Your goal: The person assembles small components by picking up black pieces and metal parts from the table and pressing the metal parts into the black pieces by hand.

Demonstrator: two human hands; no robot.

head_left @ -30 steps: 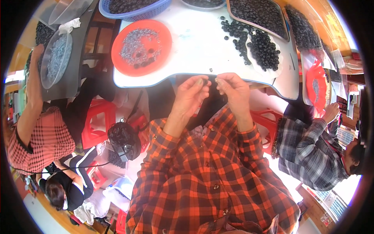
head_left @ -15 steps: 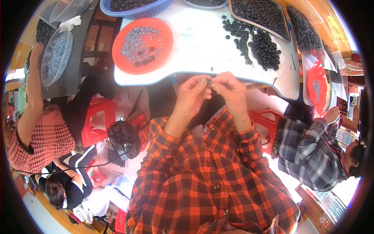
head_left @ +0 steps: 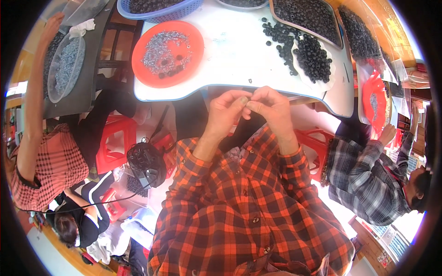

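Note:
My left hand (head_left: 226, 112) and my right hand (head_left: 271, 109) meet just off the near edge of the white table (head_left: 225, 55), thumbs and forefingers pinched together. What sits between the fingertips is hidden now; a small dark piece showed there a moment earlier. Beyond my left hand lies a red plate (head_left: 195, 69) of small clear-grey pieces, with several dark round ones among them. To the far right of my hands, small black ring-shaped parts (head_left: 313, 60) are heaped on a white dish (head_left: 329, 85), and more lie loose beside it. One tiny part (head_left: 250, 80) rests near the table edge.
At the back stand a blue basket (head_left: 161, 14) and a grey tray (head_left: 341, 43) of black parts. Co-workers sit left (head_left: 55, 161) and right (head_left: 363, 175). Red stools (head_left: 117, 142) flank me, and a black bundle with a cable (head_left: 145, 161) is behind on the left.
My fingertips have closed further together, covering the small dark piece that showed between them. The left co-worker's arm has reached farther away; the right co-worker's hands have shifted.

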